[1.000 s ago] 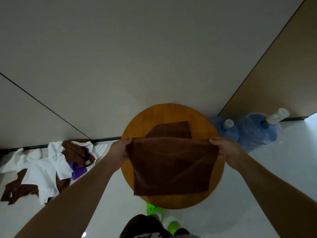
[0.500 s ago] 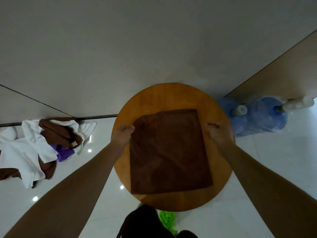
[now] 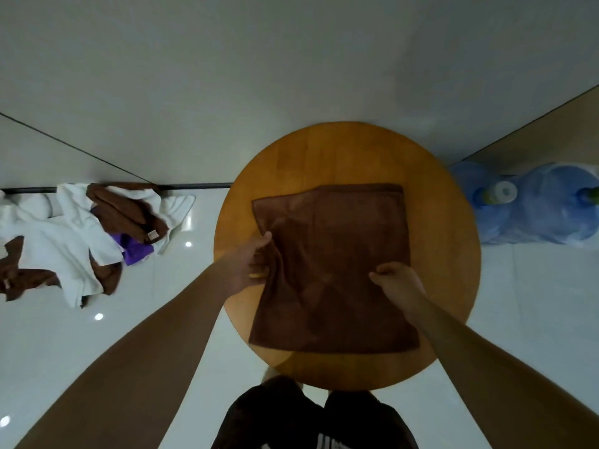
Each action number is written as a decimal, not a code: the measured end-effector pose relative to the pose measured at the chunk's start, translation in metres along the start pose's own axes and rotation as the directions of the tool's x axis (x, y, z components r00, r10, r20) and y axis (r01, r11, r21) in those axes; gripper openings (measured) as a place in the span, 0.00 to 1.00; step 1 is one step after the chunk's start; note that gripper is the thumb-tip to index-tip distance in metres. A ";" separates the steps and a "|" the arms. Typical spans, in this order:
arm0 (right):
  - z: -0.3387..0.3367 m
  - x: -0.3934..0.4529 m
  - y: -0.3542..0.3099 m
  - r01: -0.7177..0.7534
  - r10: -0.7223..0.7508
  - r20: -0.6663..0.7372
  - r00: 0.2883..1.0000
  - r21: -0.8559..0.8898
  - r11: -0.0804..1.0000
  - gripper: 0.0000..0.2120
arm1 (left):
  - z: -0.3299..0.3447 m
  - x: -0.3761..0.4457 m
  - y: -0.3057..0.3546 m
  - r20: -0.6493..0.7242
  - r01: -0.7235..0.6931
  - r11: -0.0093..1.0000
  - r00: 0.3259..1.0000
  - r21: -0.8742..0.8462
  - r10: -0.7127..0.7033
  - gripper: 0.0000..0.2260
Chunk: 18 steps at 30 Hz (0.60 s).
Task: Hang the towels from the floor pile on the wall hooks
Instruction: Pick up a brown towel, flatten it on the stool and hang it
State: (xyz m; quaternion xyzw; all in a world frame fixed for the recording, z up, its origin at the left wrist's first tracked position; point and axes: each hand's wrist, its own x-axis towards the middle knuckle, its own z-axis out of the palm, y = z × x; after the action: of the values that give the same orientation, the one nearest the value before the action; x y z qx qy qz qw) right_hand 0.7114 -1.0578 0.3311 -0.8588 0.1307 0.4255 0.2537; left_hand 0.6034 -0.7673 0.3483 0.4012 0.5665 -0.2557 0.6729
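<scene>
While the brown towel [image 3: 330, 270] lies flat on the round table [image 3: 350, 150], my left hand [image 3: 252, 264] pinches its left edge; my right hand [image 3: 400, 280], fingers curled, presses its right side.

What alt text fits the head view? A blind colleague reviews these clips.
A brown towel lies flat on a round wooden table; the left hand grips its left edge, and the right hand rests on it. A towel pile lies on the floor to the left, water jugs to the right.

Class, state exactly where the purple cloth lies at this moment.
In the head view, the purple cloth lies on the floor at left, within the towel pile, left of the round wooden table.
</scene>
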 end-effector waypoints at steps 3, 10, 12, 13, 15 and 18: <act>0.005 0.004 0.001 0.030 -0.026 0.037 0.999 -0.108 0.994 0.14 | 0.006 0.011 0.004 0.065 -0.023 0.979 0.997 -0.201 0.037 0.26; 0.001 0.012 -0.002 0.003 0.007 0.065 0.998 -0.149 0.989 0.13 | 0.024 0.020 0.017 -0.072 -0.047 0.994 0.997 -0.096 0.040 0.25; 0.001 0.013 -0.008 -0.005 0.009 0.027 1.000 -0.162 0.987 0.13 | 0.027 0.024 0.016 -0.195 -0.057 0.994 0.980 -0.093 0.038 0.23; 0.002 0.013 -0.013 0.012 -0.011 0.005 1.000 -0.166 0.986 0.12 | 0.027 0.026 0.015 -0.225 -0.069 0.992 0.973 -0.106 0.043 0.22; 0.005 0.012 -0.025 0.071 -0.074 -0.015 0.997 -0.143 0.987 0.12 | 0.028 0.029 0.013 -0.247 -0.117 0.984 0.966 -0.138 0.080 0.21; 0.019 0.010 -0.045 0.128 -0.129 0.038 0.991 0.015 0.992 0.09 | 0.037 0.022 0.004 -0.311 -0.273 0.961 0.918 -0.043 0.247 0.24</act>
State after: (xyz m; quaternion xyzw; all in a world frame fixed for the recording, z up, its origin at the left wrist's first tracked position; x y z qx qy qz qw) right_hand 0.7245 -1.0103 0.3283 -0.8553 0.0728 0.4242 0.2884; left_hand 0.6325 -0.7938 0.3294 0.4781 0.6150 -0.0748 0.6226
